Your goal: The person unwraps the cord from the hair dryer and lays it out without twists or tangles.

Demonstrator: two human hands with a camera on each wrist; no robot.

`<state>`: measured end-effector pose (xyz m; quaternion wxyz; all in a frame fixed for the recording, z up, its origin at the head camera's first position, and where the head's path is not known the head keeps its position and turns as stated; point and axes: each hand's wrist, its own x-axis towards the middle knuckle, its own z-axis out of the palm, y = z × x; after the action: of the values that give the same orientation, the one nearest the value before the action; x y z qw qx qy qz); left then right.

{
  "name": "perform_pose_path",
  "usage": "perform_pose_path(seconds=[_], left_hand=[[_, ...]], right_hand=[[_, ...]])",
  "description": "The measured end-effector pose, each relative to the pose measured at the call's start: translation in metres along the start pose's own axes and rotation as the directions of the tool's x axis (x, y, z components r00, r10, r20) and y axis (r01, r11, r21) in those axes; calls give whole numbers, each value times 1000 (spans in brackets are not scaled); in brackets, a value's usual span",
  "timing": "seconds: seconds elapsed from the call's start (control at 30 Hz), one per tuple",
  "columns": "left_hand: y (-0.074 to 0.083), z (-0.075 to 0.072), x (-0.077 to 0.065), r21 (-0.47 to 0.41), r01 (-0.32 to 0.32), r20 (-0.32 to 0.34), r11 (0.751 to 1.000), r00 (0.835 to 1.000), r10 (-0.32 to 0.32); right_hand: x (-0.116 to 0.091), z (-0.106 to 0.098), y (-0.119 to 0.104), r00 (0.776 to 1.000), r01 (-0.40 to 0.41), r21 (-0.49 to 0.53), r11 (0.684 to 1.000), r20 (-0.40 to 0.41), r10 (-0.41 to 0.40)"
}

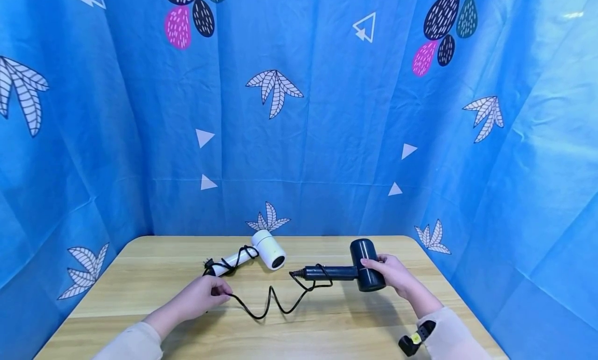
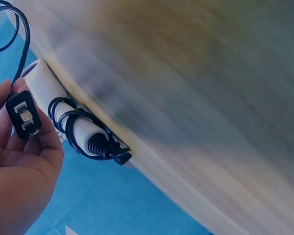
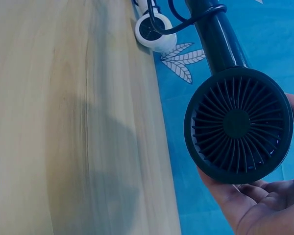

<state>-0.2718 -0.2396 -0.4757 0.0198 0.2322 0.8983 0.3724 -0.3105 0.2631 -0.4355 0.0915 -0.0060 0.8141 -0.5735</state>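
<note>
My right hand grips a dark hair dryer by its barrel, above the table, with the handle pointing left. Its round, slatted grille faces the right wrist camera. A black cord loops over the handle and runs in a loose zigzag to my left hand. There, thumb and fingers pinch the cord's black plug, which the head view hides. Just beyond the left hand lies a white hair dryer, its own black cord wrapped round its handle.
Everything is over a light wooden table with rounded far corners. A blue patterned curtain hangs behind it and on both sides. A small black device with a yellow mark is at the right sleeve.
</note>
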Motion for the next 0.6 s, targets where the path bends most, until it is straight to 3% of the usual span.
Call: perform_pose_path(seconds=[0.3, 0.6], left_hand=[[-4, 2, 2, 32, 16, 17, 999, 1000, -17], [-7, 7, 3, 97, -52, 33, 994, 998, 49]], right_hand=[[-2, 1, -2, 1000, -1, 13, 1000, -4, 1], [0, 2, 0, 1000, 0, 17, 1000, 6, 0]])
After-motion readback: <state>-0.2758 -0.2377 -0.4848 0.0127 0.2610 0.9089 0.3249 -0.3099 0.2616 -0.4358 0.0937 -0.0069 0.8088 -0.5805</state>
